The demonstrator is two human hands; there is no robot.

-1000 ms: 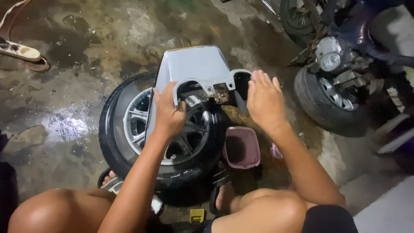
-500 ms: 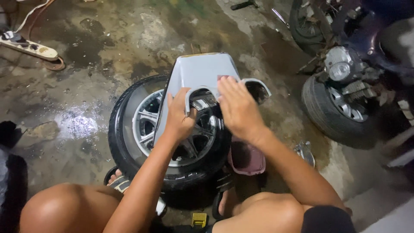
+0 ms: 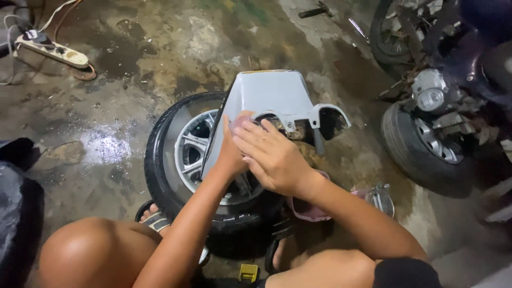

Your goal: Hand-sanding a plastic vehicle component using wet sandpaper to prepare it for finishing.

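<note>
At ten o'clock a white power strip (image 3: 56, 52) lies on the stained concrete floor (image 3: 160, 42), its cable trailing off the edge. At eight o'clock, a bare knee (image 3: 90, 250) fills the lower corner. Just right of it, near the centre, a black tyre on a silver alloy wheel (image 3: 184, 160) lies flat on the floor. A grey plastic motorcycle fairing panel (image 3: 272, 96) stands propped on that wheel, its curved cut-out edge facing the viewer. The left hand (image 3: 232, 154) grips the panel's lower left edge, fingers wrapped around it. The right hand (image 3: 272, 157) lies across the left, fingers fairly flat and pressed against the panel's cut-out rim; whether it holds something small beneath them cannot be told. At five o'clock, behind the right forearm, a pink plastic tub (image 3: 309, 208) sits on the floor, a small shiny metal part (image 3: 380, 198) just beside it. At two o'clock stands a dark motorcycle (image 3: 453, 101), its front wheel (image 3: 421, 144) toward the panel.
</note>
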